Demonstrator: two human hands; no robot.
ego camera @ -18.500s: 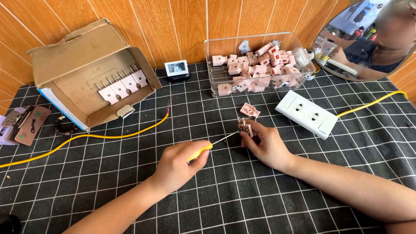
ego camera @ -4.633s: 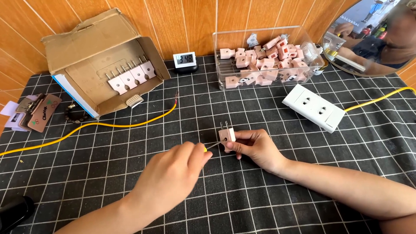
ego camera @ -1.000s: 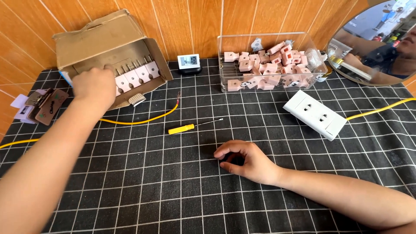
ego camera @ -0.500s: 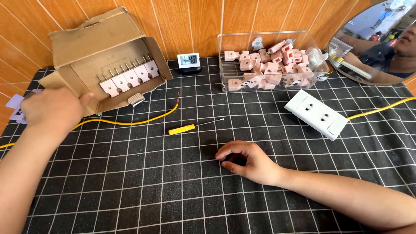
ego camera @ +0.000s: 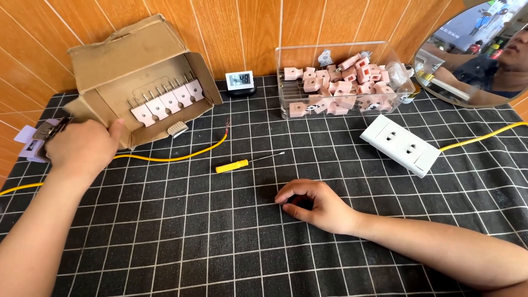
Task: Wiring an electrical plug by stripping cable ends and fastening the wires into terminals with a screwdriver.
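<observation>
Screwdriver (ego camera: 242,163) lying released on the mat (ego camera: 181,231) between my hands, left hand (ego camera: 82,146) now moved back from the box (ego camera: 137,82) to the purple tool (ego camera: 34,142), fingers curled there, grasp unclear; right hand (ego camera: 316,204) stays cupped, contents hidden.

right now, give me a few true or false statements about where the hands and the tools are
1. The left hand is at the cardboard box. True.
2. The right hand holds the screwdriver. False: the screwdriver lies alone on the mat, and the right hand rests apart from it.
3. The clear bin holds pink plugs. True.
4. The white power strip sits inside the box. False: it lies on the mat right of the screwdriver.
</observation>
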